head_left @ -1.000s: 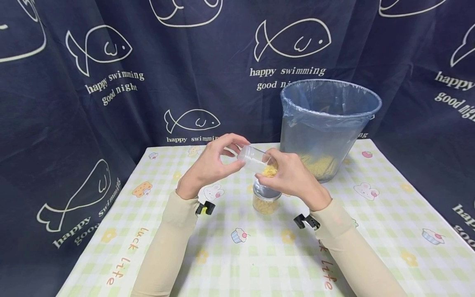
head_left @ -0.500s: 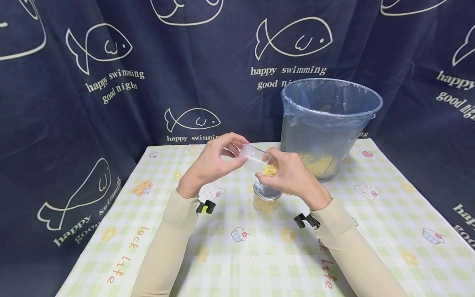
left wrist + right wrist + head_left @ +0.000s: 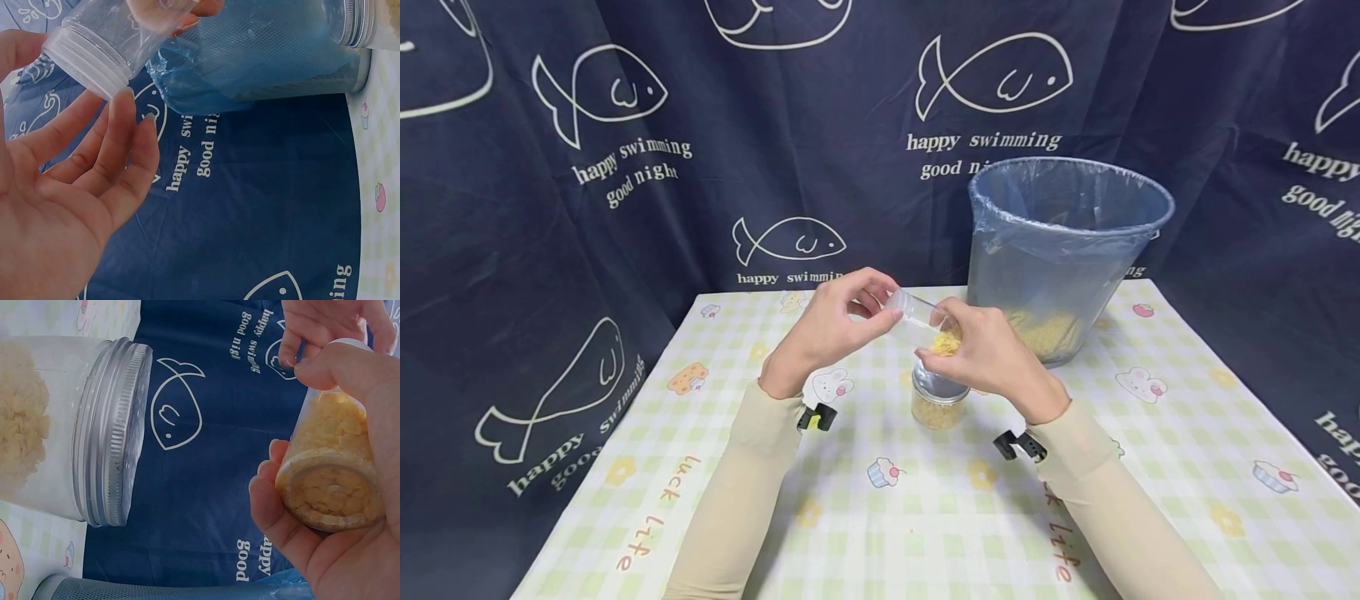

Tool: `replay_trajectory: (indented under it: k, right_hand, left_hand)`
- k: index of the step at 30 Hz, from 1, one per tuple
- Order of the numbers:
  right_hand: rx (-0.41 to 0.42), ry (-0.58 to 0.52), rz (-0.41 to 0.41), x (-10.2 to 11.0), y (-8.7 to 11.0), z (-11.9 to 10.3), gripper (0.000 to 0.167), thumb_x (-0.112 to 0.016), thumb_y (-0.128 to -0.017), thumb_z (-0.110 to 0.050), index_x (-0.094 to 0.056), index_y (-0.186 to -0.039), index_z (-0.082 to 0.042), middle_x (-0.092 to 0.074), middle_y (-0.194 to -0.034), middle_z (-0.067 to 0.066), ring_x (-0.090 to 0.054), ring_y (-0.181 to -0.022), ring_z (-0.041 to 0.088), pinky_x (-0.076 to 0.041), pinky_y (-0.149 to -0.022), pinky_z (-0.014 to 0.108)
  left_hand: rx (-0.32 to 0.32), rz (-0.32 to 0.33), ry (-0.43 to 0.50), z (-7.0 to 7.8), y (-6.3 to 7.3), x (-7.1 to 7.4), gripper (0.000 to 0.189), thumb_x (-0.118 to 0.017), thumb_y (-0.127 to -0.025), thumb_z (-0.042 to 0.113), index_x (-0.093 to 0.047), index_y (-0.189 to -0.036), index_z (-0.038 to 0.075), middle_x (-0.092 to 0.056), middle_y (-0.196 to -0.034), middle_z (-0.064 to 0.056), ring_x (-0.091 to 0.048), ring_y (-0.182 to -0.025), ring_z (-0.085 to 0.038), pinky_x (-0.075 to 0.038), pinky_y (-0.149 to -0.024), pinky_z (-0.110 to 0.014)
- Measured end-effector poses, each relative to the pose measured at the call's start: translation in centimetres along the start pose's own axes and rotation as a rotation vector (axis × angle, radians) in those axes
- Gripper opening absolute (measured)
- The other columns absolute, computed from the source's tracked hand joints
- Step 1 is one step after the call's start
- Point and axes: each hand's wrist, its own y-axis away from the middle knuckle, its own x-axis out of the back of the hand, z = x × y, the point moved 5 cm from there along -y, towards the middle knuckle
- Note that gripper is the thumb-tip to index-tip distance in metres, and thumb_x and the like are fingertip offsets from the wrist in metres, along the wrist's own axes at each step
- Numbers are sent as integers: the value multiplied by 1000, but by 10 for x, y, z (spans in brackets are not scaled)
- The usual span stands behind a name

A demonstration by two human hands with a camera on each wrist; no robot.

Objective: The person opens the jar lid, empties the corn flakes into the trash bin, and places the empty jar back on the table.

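My right hand grips a small clear plastic jar, held tilted above the table with its capped end toward the left hand. Yellow pieces fill its bottom end in the right wrist view. Thumb and fingertips of my left hand pinch the white translucent lid at the jar's other end. Below the hands a second clear jar stands upright on the table, holding pale yellow pieces under a silver ribbed metal lid; its top is partly hidden by the right hand in the head view.
Behind the right hand stands a tall mesh bin with a blue plastic liner over its rim. A green checked cloth covers the table. A dark blue fish-print curtain hangs close behind it.
My left thumb has shifted slightly up and to the right along the white lid. The right hand, the held jar and the standing jar look nearly still.
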Motion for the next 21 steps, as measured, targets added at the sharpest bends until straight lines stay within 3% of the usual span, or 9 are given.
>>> replay_trajectory:
  k: [21]
  right_hand:
    - [-3, -21, 3, 1, 1, -1, 38, -86, -78, -33, -65, -103, -15, -68, -82, 0, -65, -73, 17, -53, -67, 34]
  left_hand:
    - [18, 43, -80, -4, -1, 3, 17, -75, -93, 29, -71, -104, 16, -70, -82, 3, -66, -72, -13, -55, -69, -31]
